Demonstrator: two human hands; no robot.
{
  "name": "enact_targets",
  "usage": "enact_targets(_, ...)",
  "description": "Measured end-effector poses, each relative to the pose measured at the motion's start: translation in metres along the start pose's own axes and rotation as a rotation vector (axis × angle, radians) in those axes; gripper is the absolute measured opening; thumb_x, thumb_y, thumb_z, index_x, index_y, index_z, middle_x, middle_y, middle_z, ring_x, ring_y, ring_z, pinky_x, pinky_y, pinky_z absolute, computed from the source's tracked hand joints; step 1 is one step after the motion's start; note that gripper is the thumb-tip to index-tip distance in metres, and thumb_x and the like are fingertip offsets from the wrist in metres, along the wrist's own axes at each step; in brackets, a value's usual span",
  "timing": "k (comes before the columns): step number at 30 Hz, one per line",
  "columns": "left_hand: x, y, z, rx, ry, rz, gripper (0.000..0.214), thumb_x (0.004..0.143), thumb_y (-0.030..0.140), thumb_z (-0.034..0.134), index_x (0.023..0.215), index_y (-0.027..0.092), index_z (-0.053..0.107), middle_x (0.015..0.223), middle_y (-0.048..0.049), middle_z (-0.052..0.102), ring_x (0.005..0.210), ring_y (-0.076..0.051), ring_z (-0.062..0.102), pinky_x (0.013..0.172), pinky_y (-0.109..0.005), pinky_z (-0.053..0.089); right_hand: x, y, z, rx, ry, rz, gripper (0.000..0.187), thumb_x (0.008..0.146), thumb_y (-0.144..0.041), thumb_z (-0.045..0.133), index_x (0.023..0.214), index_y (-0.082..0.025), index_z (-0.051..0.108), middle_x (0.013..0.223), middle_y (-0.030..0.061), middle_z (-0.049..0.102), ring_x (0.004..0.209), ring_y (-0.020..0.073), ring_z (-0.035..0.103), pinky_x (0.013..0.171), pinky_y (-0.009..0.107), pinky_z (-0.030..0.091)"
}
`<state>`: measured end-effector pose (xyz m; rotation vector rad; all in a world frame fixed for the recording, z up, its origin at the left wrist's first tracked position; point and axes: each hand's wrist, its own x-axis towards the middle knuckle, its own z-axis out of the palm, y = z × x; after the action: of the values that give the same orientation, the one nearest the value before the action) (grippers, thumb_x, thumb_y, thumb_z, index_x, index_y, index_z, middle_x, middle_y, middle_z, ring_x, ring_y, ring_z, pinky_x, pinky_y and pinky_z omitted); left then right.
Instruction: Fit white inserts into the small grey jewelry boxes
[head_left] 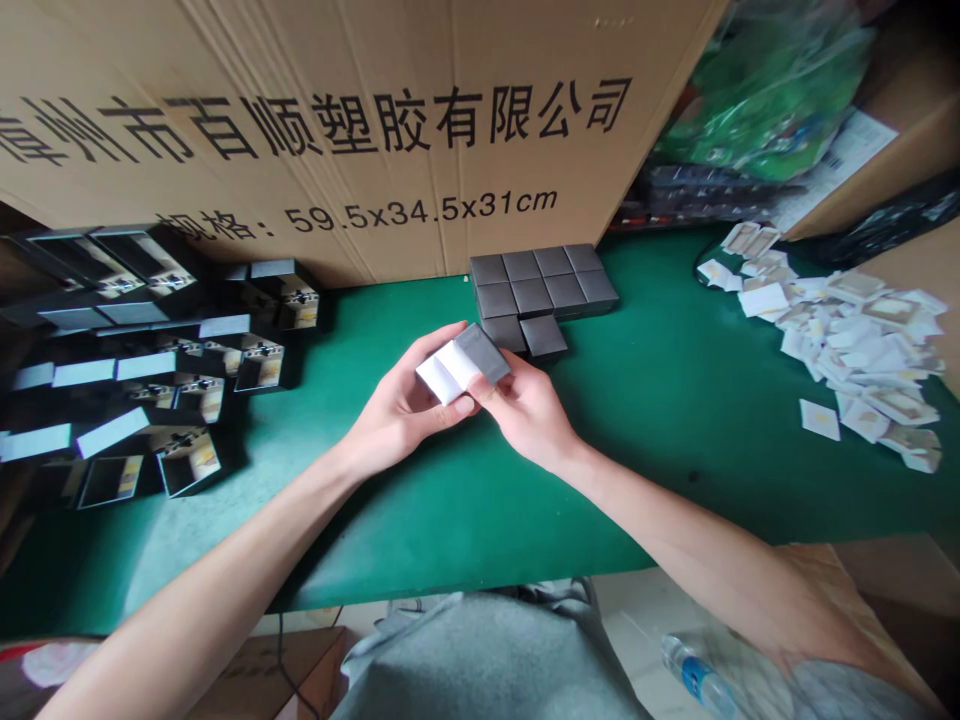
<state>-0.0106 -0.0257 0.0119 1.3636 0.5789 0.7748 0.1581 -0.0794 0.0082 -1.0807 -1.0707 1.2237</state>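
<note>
Both hands hold one small box (466,362) above the green table (675,420); the box is dark grey with a white end or flap toward the left. My left hand (401,405) cups it from below and the left, fingers curled round it. My right hand (525,405) pinches its right end with thumb and fingers. Just behind the hands lies a tidy block of several closed dark grey boxes (544,290), laid in rows.
A big printed cardboard carton (360,130) stands along the table's back. Stacks of open dark box sleeves (142,360) fill the left side. A heap of small white packets (855,340) lies at right. A water bottle (697,675) lies below the table edge.
</note>
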Motion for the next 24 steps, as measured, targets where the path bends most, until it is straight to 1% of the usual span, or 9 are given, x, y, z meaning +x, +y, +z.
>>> enact_targets(3,-0.0002,-0.0011,-0.0004,-0.067,-0.006,-0.034,0.075,0.08,0.027,0.081,0.147,0.027,0.047,0.13,-0.0113,0.063,0.111,-0.027,0.065,0.092,-0.04,0.058,0.0002,0.0001,-0.0013,0.01,-0.031,0.006,0.044,0.08,-0.062,0.073,0.101,-0.023,0.066,0.088,0.0022,0.073,0.083,0.0189,0.069,0.075,0.032,0.061)
enact_targets(7,-0.0002,0.0001,-0.0008,-0.101,0.004,-0.047,0.071,0.081,0.026,0.08,0.144,0.025,0.048,0.122,-0.0104,0.066,0.102,-0.024,0.067,0.088,-0.037,0.058,0.0011,0.002,-0.002,0.077,-0.103,0.028,0.043,0.081,-0.056,0.075,0.102,-0.021,0.065,0.087,0.0019,0.074,0.08,0.0168,0.069,0.078,0.032,0.06)
enact_targets(11,-0.0005,0.0013,0.0,-0.085,0.018,-0.046,0.07,0.08,0.024,0.081,0.142,0.025,0.049,0.126,-0.0103,0.064,0.109,-0.025,0.065,0.087,-0.034,0.058,0.0002,0.0016,-0.0009,0.087,-0.094,0.044,0.042,0.08,-0.053,0.076,0.106,-0.021,0.065,0.087,0.0015,0.073,0.083,0.0174,0.069,0.079,0.032,0.06)
enact_targets(15,-0.0012,0.0008,-0.0005,-0.044,0.006,-0.025,0.072,0.079,0.024,0.081,0.143,0.026,0.048,0.127,-0.0099,0.065,0.11,-0.026,0.065,0.088,-0.035,0.058,-0.001,-0.0001,-0.0001,0.11,-0.086,0.067,0.041,0.082,-0.048,0.075,0.111,-0.021,0.065,0.082,0.0003,0.071,0.086,0.0179,0.069,0.08,0.033,0.059)
enact_targets(18,-0.0015,0.0007,-0.001,-0.002,0.006,-0.005,0.072,0.079,0.024,0.082,0.142,0.025,0.049,0.127,-0.0102,0.065,0.111,-0.026,0.065,0.089,-0.035,0.058,-0.0008,-0.0002,-0.0005,0.134,-0.096,0.081,0.039,0.082,-0.045,0.075,0.111,-0.021,0.064,0.084,0.0007,0.072,0.087,0.0182,0.069,0.08,0.033,0.06)
enact_targets(24,-0.0006,-0.0002,-0.0006,0.062,-0.007,0.037,0.071,0.081,0.023,0.079,0.145,0.025,0.047,0.133,-0.0106,0.061,0.115,-0.026,0.063,0.093,-0.035,0.058,-0.0003,0.0045,-0.0014,0.161,-0.102,0.051,0.036,0.082,-0.039,0.073,0.112,-0.021,0.063,0.085,0.001,0.072,0.092,0.0196,0.068,0.08,0.032,0.059)
